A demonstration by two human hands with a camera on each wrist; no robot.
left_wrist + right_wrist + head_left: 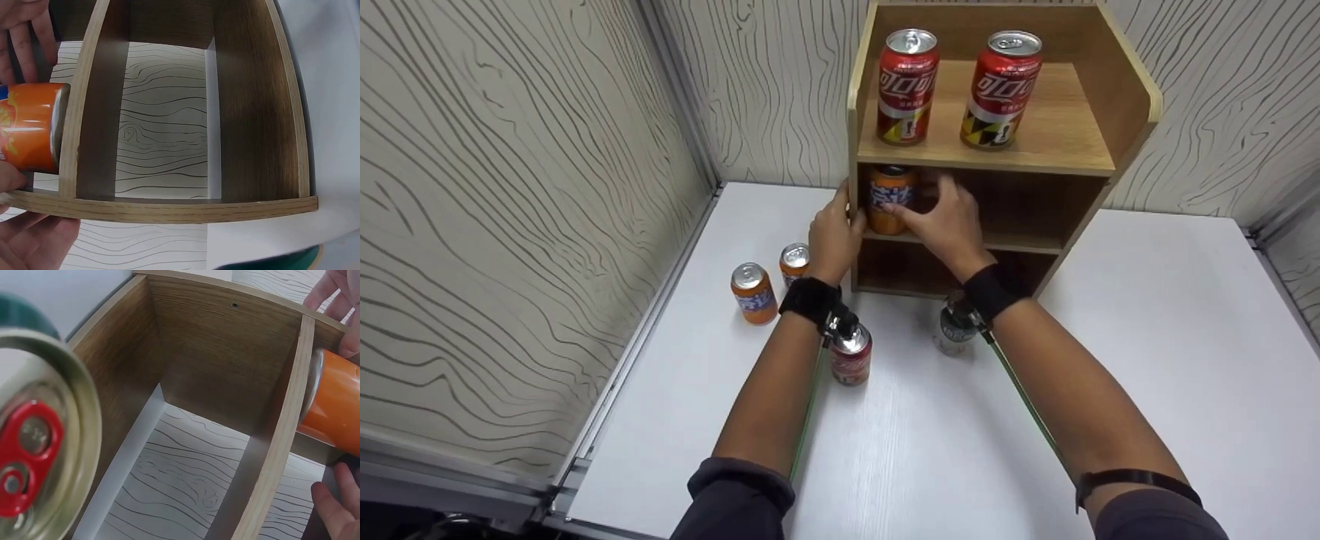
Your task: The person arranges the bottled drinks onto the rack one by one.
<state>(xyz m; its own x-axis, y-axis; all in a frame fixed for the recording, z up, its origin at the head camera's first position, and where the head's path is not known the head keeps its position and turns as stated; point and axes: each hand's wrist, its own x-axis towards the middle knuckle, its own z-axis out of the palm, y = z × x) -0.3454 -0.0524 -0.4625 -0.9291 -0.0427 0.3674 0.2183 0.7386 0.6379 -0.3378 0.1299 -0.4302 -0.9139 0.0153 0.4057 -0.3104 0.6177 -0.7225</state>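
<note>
An orange soda can [891, 199] stands upright at the left end of the middle compartment of a wooden shelf unit [986, 159]. My left hand [834, 232] grips the unit's left side panel, its fingers outside and the thumb over the front edge beside the can. Inside the compartment, my right hand [952, 225] is at the can's right, the thumb in front of the can and the other fingers spread apart from it. The right wrist view has the can [337, 402] with right fingertips [332, 509] just off its side.
Two red cola cans [907, 90] stand on the top board. Left of the unit are two more orange cans [754, 294] on the white table [885, 465]. A red can [851, 364] sits below my left wrist, and a green-and-white can [952, 337] below my right.
</note>
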